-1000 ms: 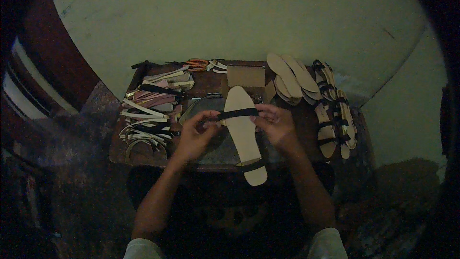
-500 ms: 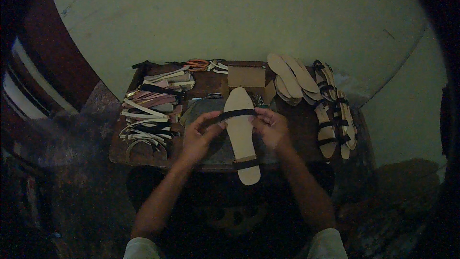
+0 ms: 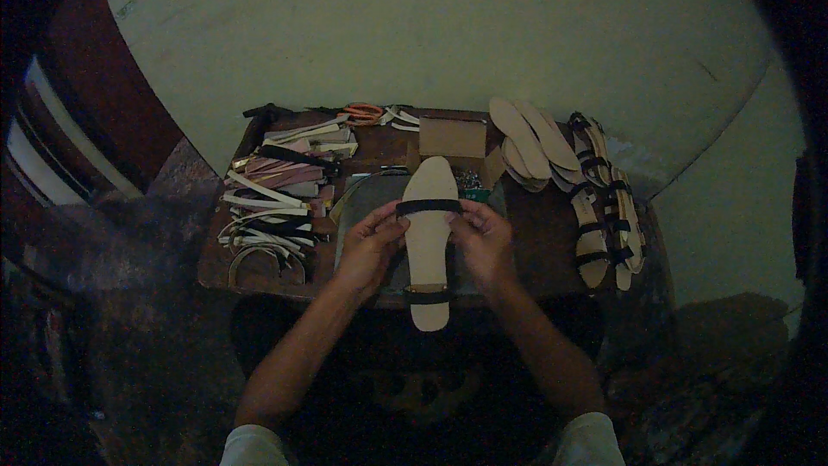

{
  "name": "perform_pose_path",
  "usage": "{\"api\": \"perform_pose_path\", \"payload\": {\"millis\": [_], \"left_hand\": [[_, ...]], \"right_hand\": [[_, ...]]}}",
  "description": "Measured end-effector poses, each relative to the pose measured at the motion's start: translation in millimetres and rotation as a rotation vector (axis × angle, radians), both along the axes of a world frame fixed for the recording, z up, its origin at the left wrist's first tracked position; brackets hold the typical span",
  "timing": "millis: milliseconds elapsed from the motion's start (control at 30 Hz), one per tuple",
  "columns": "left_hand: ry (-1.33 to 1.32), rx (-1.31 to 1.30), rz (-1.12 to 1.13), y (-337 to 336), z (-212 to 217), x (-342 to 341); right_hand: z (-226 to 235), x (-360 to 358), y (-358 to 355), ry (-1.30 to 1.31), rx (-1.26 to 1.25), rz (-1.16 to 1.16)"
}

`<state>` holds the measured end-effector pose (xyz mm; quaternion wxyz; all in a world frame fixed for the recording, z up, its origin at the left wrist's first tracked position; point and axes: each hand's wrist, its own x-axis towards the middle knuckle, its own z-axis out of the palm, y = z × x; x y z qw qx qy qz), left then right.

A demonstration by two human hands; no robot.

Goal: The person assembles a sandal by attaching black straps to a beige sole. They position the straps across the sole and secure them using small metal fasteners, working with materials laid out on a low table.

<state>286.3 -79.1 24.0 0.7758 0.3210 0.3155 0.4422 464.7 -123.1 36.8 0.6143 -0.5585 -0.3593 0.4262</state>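
Observation:
A pale beige sandal sole [image 3: 429, 250] is held up over the near edge of the table, its wide toe end pointing away from me. A black strap [image 3: 429, 204] crosses its front part, and a second black strap [image 3: 428, 297] crosses close to the heel. At the left edge, my left hand [image 3: 373, 246] is closed on the sandal, with thumb and fingers at the front strap's end. My right hand [image 3: 483, 240] grips the opposite edge the same way. Behind the sole lies a dark grey pad [image 3: 379, 198], partly hidden.
Piles of white, pink and black strips [image 3: 280, 185] cover the table's left side. Orange-handled scissors [image 3: 364, 112] lie at the back. Beyond the sandal stands an open cardboard box [image 3: 453, 138] beside small metal pieces [image 3: 468, 179]. Bare soles [image 3: 530, 138] and black-strapped sandals [image 3: 595, 207] fill the right.
The sandal has turned slightly, from tilted to nearly straight, its heel end swinging left. Both hands keep their hold, and the right hand has shifted a little left.

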Motion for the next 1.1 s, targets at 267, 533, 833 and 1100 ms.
{"api": "perform_pose_path", "payload": {"millis": [267,533,833,1100], "left_hand": [[0.128,0.12,0.054,-10,8,10],[0.11,0.037,0.085,-12,10,9],[0.225,0.042,0.058,-13,-6,11],[0.396,0.111,0.105,-12,5,10]], "right_hand": [[-7,2,1,0.013,0.032,-0.017],[0,-1,0,0.138,-0.008,0.096],[-4,-2,-2,0.337,-0.016,0.156],[0,4,-1,0.052,-0.048,0.262]]}}
